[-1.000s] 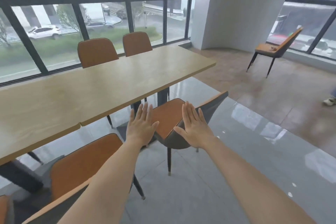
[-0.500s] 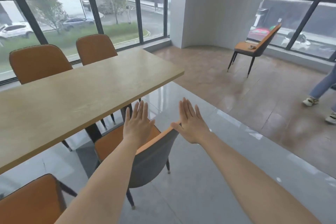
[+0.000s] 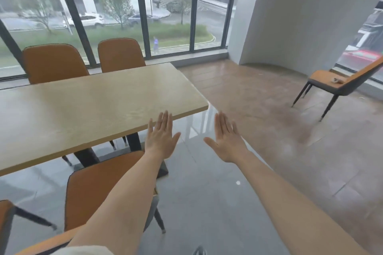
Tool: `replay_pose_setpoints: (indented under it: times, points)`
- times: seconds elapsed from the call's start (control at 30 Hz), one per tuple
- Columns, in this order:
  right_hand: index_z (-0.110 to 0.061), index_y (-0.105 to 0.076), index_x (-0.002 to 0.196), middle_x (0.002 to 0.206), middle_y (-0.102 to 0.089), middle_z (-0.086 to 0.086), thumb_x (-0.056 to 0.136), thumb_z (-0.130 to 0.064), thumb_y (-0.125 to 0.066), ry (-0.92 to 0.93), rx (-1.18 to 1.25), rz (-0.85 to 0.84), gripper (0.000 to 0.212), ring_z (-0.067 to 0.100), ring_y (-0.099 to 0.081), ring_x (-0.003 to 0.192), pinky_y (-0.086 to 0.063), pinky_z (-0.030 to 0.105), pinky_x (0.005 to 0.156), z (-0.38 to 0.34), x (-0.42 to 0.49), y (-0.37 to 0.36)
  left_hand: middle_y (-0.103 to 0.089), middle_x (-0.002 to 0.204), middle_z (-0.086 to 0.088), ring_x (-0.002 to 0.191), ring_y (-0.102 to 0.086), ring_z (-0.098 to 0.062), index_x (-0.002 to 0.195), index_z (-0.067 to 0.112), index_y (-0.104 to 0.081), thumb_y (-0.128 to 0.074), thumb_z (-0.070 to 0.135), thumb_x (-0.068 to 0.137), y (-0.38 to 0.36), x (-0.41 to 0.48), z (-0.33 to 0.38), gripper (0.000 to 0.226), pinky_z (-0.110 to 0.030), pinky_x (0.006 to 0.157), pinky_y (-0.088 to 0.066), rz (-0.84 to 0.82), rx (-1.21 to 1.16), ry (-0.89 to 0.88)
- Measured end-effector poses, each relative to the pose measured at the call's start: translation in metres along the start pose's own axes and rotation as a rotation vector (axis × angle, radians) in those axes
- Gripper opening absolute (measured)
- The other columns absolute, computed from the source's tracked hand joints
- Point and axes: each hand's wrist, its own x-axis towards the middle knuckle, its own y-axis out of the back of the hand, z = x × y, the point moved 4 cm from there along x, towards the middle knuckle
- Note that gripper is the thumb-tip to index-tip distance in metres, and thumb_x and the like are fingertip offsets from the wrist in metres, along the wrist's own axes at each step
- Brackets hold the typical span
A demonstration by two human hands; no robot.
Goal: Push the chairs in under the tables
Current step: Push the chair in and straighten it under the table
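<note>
A long light wooden table fills the left half of the view. An orange chair with a grey shell stands at its near side, below my left forearm, its seat partly under the tabletop. My left hand is held flat and open above the floor by the table's near corner, touching nothing. My right hand hovers open beside it, also holding nothing. Two more orange chairs stand tucked in on the table's far side by the windows.
A lone orange chair with a small object on its seat stands apart at the right near the window. A white curved pillar rises behind it. Part of another chair shows at the lower left. Glossy grey and brown floor lies ahead.
My view has swung right and risen. The near chair, in front of my hands before, now sits lower left beneath my arm; both hands stayed flat and open, now over bare floor.
</note>
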Motion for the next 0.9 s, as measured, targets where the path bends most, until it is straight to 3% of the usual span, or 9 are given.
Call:
replay_pose_setpoints:
  times: [0.23,0.47,0.73,0.9]
  points:
    - [-0.004,0.024,0.140,0.152,0.026,0.009,0.096,-0.052,-0.018,0.034,-0.015,-0.063,0.077,0.018,0.023,0.140,0.020,0.034,0.107,0.115,0.137,-0.005,0.015,0.155,-0.004,0.142,0.015,-0.019,0.144,0.010,0.015,-0.015,0.047,0.098,-0.038,0.163,0.064,0.066,-0.042,0.114,0.012,0.003,-0.037,0.070]
    - [-0.011,0.035,0.129,0.150,0.031,0.006,0.096,-0.054,-0.015,0.108,-0.033,-0.081,0.074,0.017,0.028,0.138,0.022,0.036,0.106,0.213,0.300,0.037,0.013,0.156,-0.003,0.142,0.014,-0.018,0.144,0.010,0.012,-0.017,0.046,0.098,-0.036,0.338,0.114,0.066,-0.042,0.115,0.010,0.022,-0.091,0.153]
    - [-0.010,0.031,0.136,0.150,0.032,0.005,0.097,-0.052,-0.016,0.264,-0.017,-0.152,0.074,0.015,0.030,0.137,0.023,0.034,0.106,0.296,0.479,0.013,0.015,0.155,-0.001,0.142,0.016,-0.016,0.143,0.012,0.016,-0.017,0.046,0.098,-0.085,0.490,0.119,0.065,-0.042,0.114,0.011,-0.036,-0.031,0.330]
    - [-0.010,0.030,0.137,0.150,0.033,0.005,0.096,-0.053,-0.015,0.414,-0.044,-0.165,0.075,0.016,0.029,0.138,0.020,0.038,0.110,0.338,0.598,0.018,0.016,0.155,0.000,0.142,0.017,-0.016,0.143,0.013,0.016,-0.016,0.047,0.098,-0.095,0.586,0.122,0.065,-0.042,0.115,0.011,-0.049,-0.026,0.503]
